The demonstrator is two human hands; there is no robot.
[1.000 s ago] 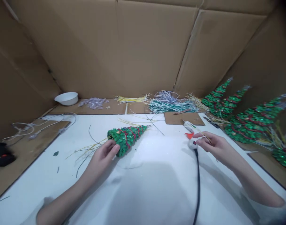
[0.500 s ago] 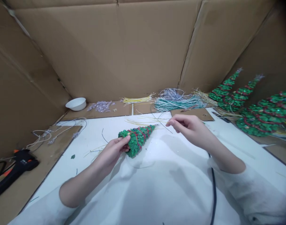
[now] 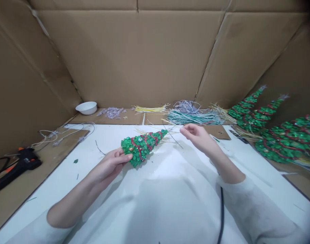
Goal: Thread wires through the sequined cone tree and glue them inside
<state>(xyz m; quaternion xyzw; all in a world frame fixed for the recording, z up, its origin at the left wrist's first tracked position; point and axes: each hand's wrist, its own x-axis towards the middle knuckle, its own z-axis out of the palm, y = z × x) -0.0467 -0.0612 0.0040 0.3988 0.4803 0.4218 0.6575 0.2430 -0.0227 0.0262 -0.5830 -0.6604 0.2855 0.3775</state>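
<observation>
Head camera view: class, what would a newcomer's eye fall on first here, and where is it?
First, probably the glittering green tree with red trim, tipped sideways near the centre, its base in the left hand. Similar trees stand along the right side. On cardboard at the far left lies a black and orange glue gun.

no lettering, label, brand, number or sign can be read anywhere.
</observation>
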